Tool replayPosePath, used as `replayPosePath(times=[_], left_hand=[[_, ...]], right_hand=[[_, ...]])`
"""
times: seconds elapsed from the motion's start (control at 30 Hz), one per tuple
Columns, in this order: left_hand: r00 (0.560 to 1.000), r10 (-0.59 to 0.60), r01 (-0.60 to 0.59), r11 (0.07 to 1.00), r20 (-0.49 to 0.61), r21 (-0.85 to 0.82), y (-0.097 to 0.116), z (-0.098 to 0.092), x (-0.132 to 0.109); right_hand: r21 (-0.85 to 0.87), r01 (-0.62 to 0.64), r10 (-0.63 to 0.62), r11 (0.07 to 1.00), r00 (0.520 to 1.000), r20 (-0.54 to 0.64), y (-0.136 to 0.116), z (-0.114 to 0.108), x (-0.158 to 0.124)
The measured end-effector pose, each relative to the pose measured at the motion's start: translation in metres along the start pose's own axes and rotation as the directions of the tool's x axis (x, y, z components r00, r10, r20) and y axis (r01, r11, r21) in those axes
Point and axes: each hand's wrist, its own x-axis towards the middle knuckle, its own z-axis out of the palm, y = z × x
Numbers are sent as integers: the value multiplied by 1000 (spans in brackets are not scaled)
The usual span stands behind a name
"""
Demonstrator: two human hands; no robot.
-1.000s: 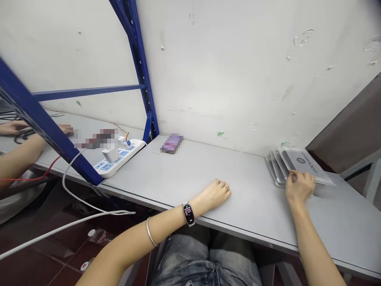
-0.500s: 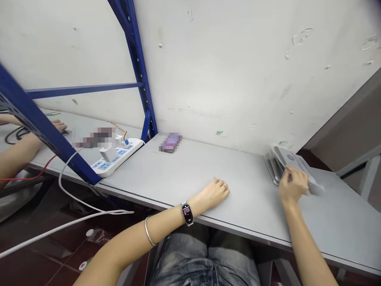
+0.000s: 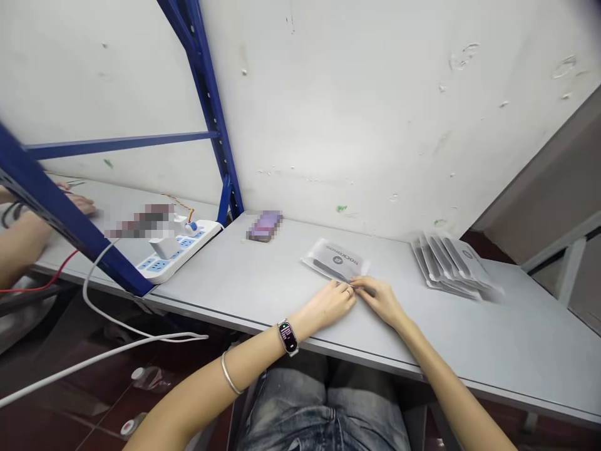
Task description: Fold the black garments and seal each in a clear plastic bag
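Note:
A clear plastic packet (image 3: 335, 259) with a dark item and a printed label lies flat on the grey table (image 3: 263, 275) in front of me. My right hand (image 3: 379, 299) grips its near edge with curled fingers. My left hand (image 3: 328, 303), smartwatch and bangle on its arm, rests on the table with its fingertips at the same edge. It is unclear whether the left fingers pinch the packet. A fanned stack of similar packets (image 3: 448, 261) lies to the right, near the wall.
A purple blurred phone (image 3: 264, 226) lies by the wall. A white power strip (image 3: 174, 249) with a charger and white cables sits left, beside a blue rack post (image 3: 206, 106). Another person's arm (image 3: 23, 241) works at far left. A grey panel (image 3: 549, 181) stands right.
My right hand took one packet from the stack at the right, carried it left and set it down in front of my left hand. The left hand barely moved.

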Motion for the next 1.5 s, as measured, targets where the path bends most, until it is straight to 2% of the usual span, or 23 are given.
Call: replayPosePath(times=[0.1, 0.23, 0.5, 0.63, 0.83, 1.2, 1.37, 1.5], left_hand=[[1000, 21, -21, 1000, -18, -9, -2, -6, 0], [998, -59, 59, 998, -7, -7, -4, -10, 2], [986, -154, 154, 988, -66, 8, -3, -12, 8], [986, -143, 144, 990, -85, 4, 0, -12, 10], [988, -125, 125, 992, -90, -10, 2, -12, 4], [992, -94, 89, 994, -83, -57, 7, -16, -3], [990, -118, 115, 992, -72, -49, 1, -25, -16], [986, -155, 152, 987, -53, -49, -4, -31, -26]], right_hand=[[-71, -32, 28, 997, 998, -57, 2, -4, -4], [-143, -127, 102, 982, 980, -173, 7, -10, -11], [-88, -31, 24, 996, 996, -88, 2, -2, -9], [-81, 21, -24, 996, 999, -28, -10, 6, -10], [-104, 59, -60, 993, 998, -15, -22, 9, -19], [-415, 151, -187, 897, 981, -48, -34, 5, -33], [-598, 173, -239, 783, 971, -31, -29, -9, -51], [-657, 109, -197, 746, 979, -61, -21, -27, -69]])
